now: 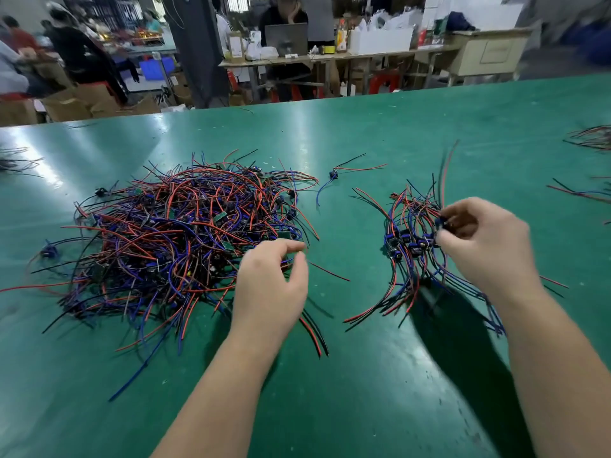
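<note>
Green matting (363,391) covers the long bench, and at its right the right hand (486,246) holds a small wired module (441,223) just above the sorted bundle (410,246). Thumb and fingertips pinch the dark body while its red and black leads stick up and away. The likely trouble is snagging: the module sits close among the bundle's own leads, so setting it down carelessly could drag neighbours out of line, and a slack pinch could let it drop askew. The left hand (271,279) sits at the near edge of the tangled pile (185,236), thumb and forefinger curved toward each other over the wires; whether they grip one I cannot tell. A pull from there may lift a whole knot of red, blue and black wire instead of one piece, or strain a lead at its board. One stray module (333,175) lies apart, between pile and bundle. The matting is glossy, scuffed and flecked with bits, and more wire bunches (591,137) lie at its far right edge. Beyond the bench is a workshop: a person sits behind a laptop (286,38) at a cluttered table, cardboard boxes (82,104) stand on the floor to the left, and other workers sit farther back.
</note>
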A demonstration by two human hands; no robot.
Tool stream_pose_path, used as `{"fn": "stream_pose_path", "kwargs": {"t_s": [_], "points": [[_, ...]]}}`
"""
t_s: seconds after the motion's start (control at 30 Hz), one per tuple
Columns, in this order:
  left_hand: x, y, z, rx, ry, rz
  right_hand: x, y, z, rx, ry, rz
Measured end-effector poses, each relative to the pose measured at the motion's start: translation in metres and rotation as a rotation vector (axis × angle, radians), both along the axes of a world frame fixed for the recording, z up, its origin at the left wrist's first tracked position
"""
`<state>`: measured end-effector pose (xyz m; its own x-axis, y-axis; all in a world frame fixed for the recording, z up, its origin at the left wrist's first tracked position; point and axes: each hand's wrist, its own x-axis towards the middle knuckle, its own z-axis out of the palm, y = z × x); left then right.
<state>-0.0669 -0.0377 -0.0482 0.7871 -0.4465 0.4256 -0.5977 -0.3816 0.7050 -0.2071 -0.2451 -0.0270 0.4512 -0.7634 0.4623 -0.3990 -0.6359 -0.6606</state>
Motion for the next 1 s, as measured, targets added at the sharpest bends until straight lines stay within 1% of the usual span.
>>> {"fn": "stream_pose_path", "kwargs": {"t_s": [0.03,0.07,0.1,0.13,0.17,0.23,0.3,0.37,0.43,0.5,0.53,0.6,0.67,0.7,0.73,0.8,0.87,0.93,0.97,1.0], "points": [[0.005,0.003,-0.002,0.090,-0.075,0.045,-0.001,-0.003,-0.004,-0.004,0.146,-0.020],[0.009,0.004,-0.004,0.198,-0.108,0.100,-0.001,-0.005,-0.009,0.009,0.290,-0.026],[0.011,0.006,-0.007,0.317,-0.114,0.161,-0.001,-0.006,-0.012,0.032,0.417,-0.026],[0.012,0.008,-0.009,0.436,-0.110,0.209,-0.001,-0.006,-0.015,0.057,0.506,-0.028],[0.013,0.009,-0.012,0.538,-0.107,0.233,0.000,-0.006,-0.015,0.075,0.541,-0.036],[0.013,0.009,-0.017,0.669,-0.117,0.238,0.000,-0.007,-0.015,0.075,0.523,-0.061],[0.015,0.008,-0.018,0.702,-0.123,0.232,0.001,-0.007,-0.014,0.065,0.513,-0.082],[0.018,0.008,-0.016,0.695,-0.143,0.235,0.002,-0.007,-0.015,0.074,0.505,-0.090],[0.019,0.009,-0.014,0.682,-0.162,0.250,0.003,-0.005,-0.015,0.037,0.490,-0.088],[0.019,0.009,-0.011,0.627,-0.171,0.266,0.006,-0.001,-0.014,-0.046,0.423,-0.081],[0.019,0.008,-0.009,0.553,-0.186,0.264,0.008,0.002,-0.013,-0.086,0.352,-0.064],[0.016,0.008,-0.004,0.272,-0.218,0.201,0.013,0.012,-0.011,-0.113,0.189,-0.002],[0.011,0.007,0.001,-0.057,-0.259,0.057,0.017,0.023,-0.009,0.001,0.065,0.154],[0.007,0.005,0.003,-0.174,-0.311,-0.008,0.019,0.029,-0.009,0.095,0.031,0.291],[0.001,0.003,0.004,-0.252,-0.353,-0.071,0.020,0.037,-0.008,0.209,0.004,0.465],[-0.015,-0.004,0.004,-0.332,-0.375,-0.214,0.023,0.053,-0.007,0.425,-0.023,0.782],[-0.031,-0.010,0.000,-0.351,-0.370,-0.343,0.026,0.063,-0.011,0.514,-0.038,0.951],[-0.039,-0.015,-0.003,-0.352,-0.344,-0.425,0.030,0.068,-0.015,0.475,-0.058,0.955],[-0.040,-0.015,-0.003,-0.357,-0.312,-0.456,0.031,0.069,-0.016,0.496,-0.101,0.926],[-0.038,-0.015,-0.001,-0.357,-0.274,-0.474,0.031,0.070,-0.014,0.558,-0.167,0.890]]}}
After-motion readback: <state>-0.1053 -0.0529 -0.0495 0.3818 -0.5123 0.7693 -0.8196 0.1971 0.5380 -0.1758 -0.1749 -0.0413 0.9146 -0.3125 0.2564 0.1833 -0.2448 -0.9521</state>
